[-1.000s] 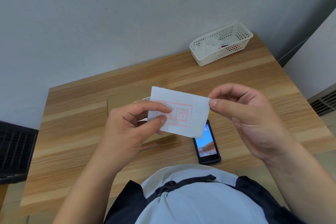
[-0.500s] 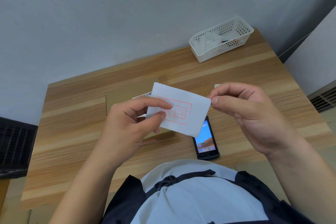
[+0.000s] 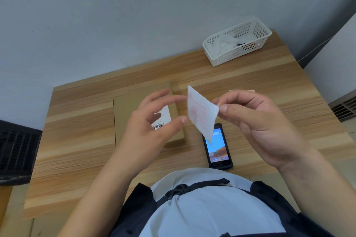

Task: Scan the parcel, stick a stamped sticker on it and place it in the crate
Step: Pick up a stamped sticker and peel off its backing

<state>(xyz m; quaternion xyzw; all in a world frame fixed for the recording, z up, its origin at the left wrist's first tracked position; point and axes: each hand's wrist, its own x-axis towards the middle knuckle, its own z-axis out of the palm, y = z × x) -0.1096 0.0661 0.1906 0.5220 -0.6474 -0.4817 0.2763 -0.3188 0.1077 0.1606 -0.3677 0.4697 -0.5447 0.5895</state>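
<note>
A flat brown cardboard parcel with a white barcode label lies on the wooden table. My right hand pinches a white sticker bearing a red stamp by its right edge; the sticker hangs turned edge-on above the table. My left hand hovers over the parcel with fingers spread and holds nothing, its fingertips just left of the sticker. A black handheld scanner with a lit screen lies on the table below the sticker.
A white plastic basket holding white sheets stands at the back right corner by the wall. A small wooden block peeks out behind my right hand. A black crate sits off the table's left edge.
My left hand has let go of the sticker and opened. The sticker, now held only by my right hand, has swung from facing me to nearly edge-on.
</note>
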